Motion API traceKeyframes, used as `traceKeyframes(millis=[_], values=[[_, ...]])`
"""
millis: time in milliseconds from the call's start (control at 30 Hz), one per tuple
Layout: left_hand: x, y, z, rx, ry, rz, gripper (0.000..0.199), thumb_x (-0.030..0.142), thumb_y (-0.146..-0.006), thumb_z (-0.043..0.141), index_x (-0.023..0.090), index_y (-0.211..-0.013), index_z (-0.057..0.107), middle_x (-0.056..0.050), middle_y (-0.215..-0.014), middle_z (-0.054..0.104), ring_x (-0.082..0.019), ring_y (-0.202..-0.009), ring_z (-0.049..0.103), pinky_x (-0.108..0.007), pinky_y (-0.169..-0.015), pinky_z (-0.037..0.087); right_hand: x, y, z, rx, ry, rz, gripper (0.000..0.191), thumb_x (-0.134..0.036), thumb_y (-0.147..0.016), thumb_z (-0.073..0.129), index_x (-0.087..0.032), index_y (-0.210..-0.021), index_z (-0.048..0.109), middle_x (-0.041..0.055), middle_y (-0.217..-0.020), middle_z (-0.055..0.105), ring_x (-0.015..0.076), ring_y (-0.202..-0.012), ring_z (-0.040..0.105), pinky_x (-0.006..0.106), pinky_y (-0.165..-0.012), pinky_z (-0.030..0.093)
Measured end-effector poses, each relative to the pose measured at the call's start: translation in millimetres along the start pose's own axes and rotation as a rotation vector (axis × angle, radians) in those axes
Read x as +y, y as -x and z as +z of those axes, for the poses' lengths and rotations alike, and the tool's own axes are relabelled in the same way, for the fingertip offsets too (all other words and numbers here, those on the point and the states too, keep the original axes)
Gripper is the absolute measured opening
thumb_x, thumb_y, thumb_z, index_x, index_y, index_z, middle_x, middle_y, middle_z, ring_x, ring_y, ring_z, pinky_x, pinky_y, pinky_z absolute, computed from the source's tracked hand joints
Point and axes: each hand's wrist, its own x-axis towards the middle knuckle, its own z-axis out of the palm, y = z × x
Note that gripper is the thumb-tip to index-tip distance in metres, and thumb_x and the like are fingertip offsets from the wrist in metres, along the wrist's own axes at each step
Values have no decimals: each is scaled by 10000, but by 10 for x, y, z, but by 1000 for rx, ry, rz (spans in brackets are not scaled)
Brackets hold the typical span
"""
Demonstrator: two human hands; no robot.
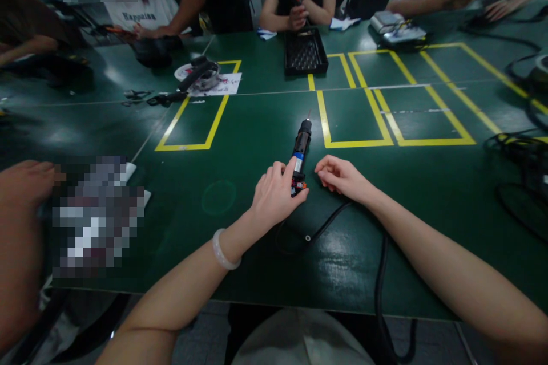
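Note:
An electric screwdriver [302, 145] lies on the green table, its thin bit pointing away from me. Its black body carries a blue-and-white band, and small red and orange parts show at the bare rear end. My left hand [276, 191] is closed over that rear end, index finger along the body and thumb beside the coloured parts. Just right of the tool, my right hand [338, 174] rests on the table with fingers curled together. Whatever those fingers may hold is hidden. A black cable [331, 218] with a small ring on it runs below both hands.
Ahead stands a black tray [305, 51]. A tape reel [205, 75] lies on paper at the left, with pliers [139, 96] nearby. Coiled cables [524, 159] are at the right. Yellow tape [359, 143] marks the table. A co-worker's hand [29, 182] reaches in at left; several people sit opposite.

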Motion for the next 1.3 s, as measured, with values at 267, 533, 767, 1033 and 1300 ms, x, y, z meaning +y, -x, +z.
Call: traceKeyframes(millis=[267, 533, 767, 1033, 1300], values=[[-126, -5, -33, -25, -64, 20, 745, 539, -907, 537, 195, -1526, 309, -117, -1151, 526, -266, -1006, 549, -359, -829, 474, 37, -22, -109, 1, -170, 36, 221, -376, -893, 605, -164, -948, 576, -46, -608, 562, 63, -429, 439, 170, -353, 313], [-792, 8, -172, -79, -144, -138, 753, 573, -930, 463, 217, -1559, 255, -151, -1234, 503, -298, -1035, 570, -381, -814, 499, 39, -27, -130, 3, -272, 57, 218, -368, -890, 627, -157, -931, 588, -33, -617, 587, 60, -431, 443, 173, -362, 309], [-1812, -80, -321, -129, -203, -387, 784, 665, -921, 385, 219, -1554, 266, -201, -1254, 488, -378, -1138, 536, -478, -874, 493, 73, -38, -105, -1, -233, 46, 201, -355, -899, 611, -157, -927, 590, -27, -632, 590, 68, -459, 473, 178, -377, 344], [-2960, -174, -375, -126, -201, -645, 784, 634, -904, 481, 161, -1507, 314, -197, -1354, 400, -356, -1172, 469, -516, -951, 417, 70, -40, -84, 9, -216, 36, 184, -339, -890, 609, -157, -907, 588, -23, -636, 592, 73, -467, 496, 179, -380, 370], [-3418, -182, -388, -113, -204, -744, 736, 513, -952, 458, 33, -1485, 294, -256, -1366, 368, -371, -1175, 445, -438, -954, 354, 65, -35, -67, 15, -201, 40, 175, -330, -885, 616, -157, -898, 593, -17, -635, 592, 78, -484, 504, 178, -387, 381]])
